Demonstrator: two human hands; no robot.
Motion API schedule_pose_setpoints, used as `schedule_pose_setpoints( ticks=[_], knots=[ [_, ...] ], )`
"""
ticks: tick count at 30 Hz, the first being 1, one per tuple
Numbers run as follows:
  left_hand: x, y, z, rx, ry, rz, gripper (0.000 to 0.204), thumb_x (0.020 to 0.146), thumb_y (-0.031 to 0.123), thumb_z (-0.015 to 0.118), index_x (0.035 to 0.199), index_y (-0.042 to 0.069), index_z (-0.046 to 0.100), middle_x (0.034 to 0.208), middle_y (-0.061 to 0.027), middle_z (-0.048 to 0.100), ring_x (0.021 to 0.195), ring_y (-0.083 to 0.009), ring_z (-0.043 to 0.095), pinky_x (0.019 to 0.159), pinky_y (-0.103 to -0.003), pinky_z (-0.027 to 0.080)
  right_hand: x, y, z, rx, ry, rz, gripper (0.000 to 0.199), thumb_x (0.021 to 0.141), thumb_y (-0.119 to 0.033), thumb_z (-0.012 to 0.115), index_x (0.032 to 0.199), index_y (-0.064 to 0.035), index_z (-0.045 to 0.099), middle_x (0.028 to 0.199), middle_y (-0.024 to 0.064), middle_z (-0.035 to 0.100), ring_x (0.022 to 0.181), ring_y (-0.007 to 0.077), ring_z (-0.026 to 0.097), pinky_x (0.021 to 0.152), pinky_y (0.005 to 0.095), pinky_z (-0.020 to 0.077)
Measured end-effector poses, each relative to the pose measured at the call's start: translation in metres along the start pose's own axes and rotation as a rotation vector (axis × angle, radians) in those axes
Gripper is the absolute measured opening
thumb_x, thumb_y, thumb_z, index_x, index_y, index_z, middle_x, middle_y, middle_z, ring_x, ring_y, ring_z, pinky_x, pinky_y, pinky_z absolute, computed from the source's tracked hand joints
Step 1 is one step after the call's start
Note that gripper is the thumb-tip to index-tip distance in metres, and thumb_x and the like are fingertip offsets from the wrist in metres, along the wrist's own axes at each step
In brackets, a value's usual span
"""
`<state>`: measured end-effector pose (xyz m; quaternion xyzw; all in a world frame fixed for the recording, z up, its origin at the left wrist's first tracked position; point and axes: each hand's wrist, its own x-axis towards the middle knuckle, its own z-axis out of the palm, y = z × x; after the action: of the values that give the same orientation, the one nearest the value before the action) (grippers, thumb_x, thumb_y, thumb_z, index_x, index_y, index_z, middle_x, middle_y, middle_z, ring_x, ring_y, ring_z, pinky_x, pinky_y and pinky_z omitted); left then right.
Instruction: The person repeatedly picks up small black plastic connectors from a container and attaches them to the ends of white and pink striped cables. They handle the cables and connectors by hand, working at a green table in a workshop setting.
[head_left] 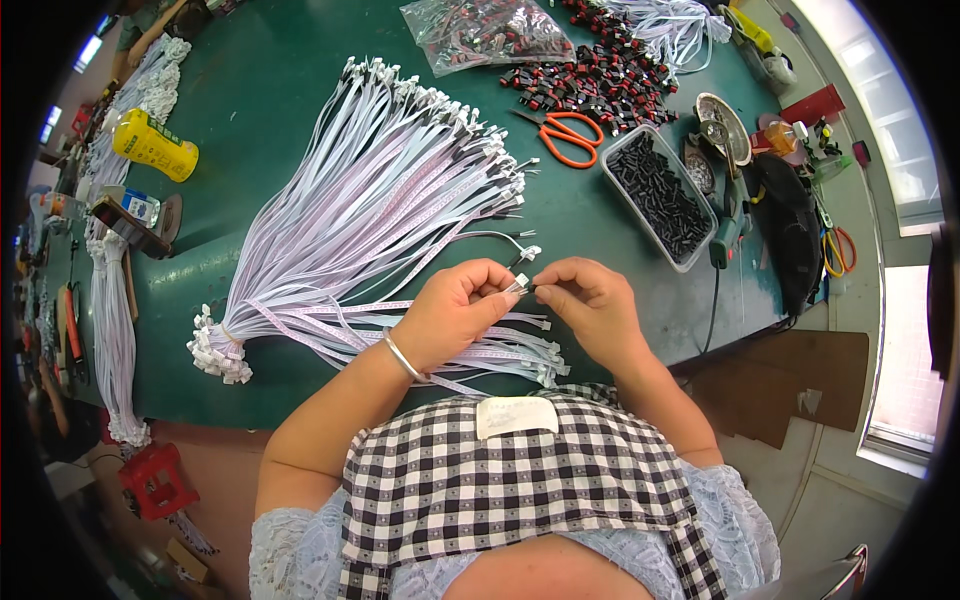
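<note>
Right at the near edge of the dark green table top (pixel 290 90), the left hand (pixel 455 310) and the right hand (pixel 590 305) meet fingertip to fingertip. The left hand pinches the small white connector end of a thin white wire (pixel 519 284) between thumb and forefinger; the right hand's thumb and forefinger are closed on something tiny and dark just beside that connector, too small to make out. A silver bangle (pixel 402 357) circles the left wrist.

Under and behind the hands lies a large fanned bundle of pale pink and white flat ribbon wires with white plugs (pixel 380 200), tied together at its lower left and spreading toward the upper right. A few loose wires lie beneath the wrists.

Further out, to the right, stands a clear rectangular plastic tub of small black parts (pixel 660 195), with orange-handled scissors (pixel 570 135) just beside it. Behind those is a loose heap of red and black small parts (pixel 600 75) and a clear plastic bag of similar pieces (pixel 480 30). At the left side a yellow plastic bottle (pixel 152 145) lies on its side, near a second long bundle of white wires (pixel 110 330) running along the table's left edge.

Beyond the right end of the table, bright window panes (pixel 900 140) light the room. Low at the left, a small red plastic stool (pixel 155 480) stands on the floor.
</note>
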<state>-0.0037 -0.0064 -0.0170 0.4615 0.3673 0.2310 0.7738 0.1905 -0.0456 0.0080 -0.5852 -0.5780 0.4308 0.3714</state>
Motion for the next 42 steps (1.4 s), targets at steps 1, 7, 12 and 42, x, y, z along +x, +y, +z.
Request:
schedule_pose_setpoints(
  ticks=[1,7,12,42],
  knots=[
    [0.000,0.001,0.000,0.004,0.001,-0.001,0.013,0.089,0.010,0.060,0.100,0.002,0.059,0.075,0.0036,0.054,0.058,-0.0008,0.044,0.051,-0.015,0.036,0.000,0.002,0.001,0.028,0.002,0.013,0.011,0.080,-0.005,0.067,0.090,-0.0002,0.067,0.085,0.0066,0.065,0.077,0.0142,0.061,0.069,0.0261,0.0484],
    [-0.003,0.005,0.004,0.072,0.023,0.002,0.014,0.088,0.010,0.061,0.101,0.002,0.059,0.076,0.0029,0.055,0.061,-0.0027,0.049,0.053,-0.017,0.040,-0.001,0.007,0.002,0.238,-0.073,0.150,0.010,0.083,-0.005,0.066,0.091,0.0005,0.064,0.083,0.0037,0.064,0.073,0.0100,0.059,0.066,0.0227,0.0470],
    [-0.006,0.001,0.001,0.255,0.054,0.236,0.016,0.088,0.008,0.061,0.102,0.001,0.058,0.080,-0.0008,0.058,0.064,-0.0055,0.054,0.055,-0.019,0.044,0.000,0.013,0.000,0.492,-0.122,0.229,0.012,0.085,-0.005,0.064,0.095,0.0009,0.061,0.085,0.0037,0.062,0.074,0.0089,0.059,0.065,0.0216,0.0468],
    [-0.004,0.004,0.001,0.074,0.021,0.023,0.017,0.087,0.008,0.061,0.102,0.001,0.058,0.081,-0.0017,0.060,0.062,-0.0064,0.055,0.055,-0.019,0.045,-0.004,0.019,0.006,0.378,-0.046,0.130,0.010,0.085,-0.004,0.065,0.095,-0.0005,0.062,0.085,0.0008,0.063,0.077,0.0060,0.058,0.067,0.0200,0.0463]
  ],
)
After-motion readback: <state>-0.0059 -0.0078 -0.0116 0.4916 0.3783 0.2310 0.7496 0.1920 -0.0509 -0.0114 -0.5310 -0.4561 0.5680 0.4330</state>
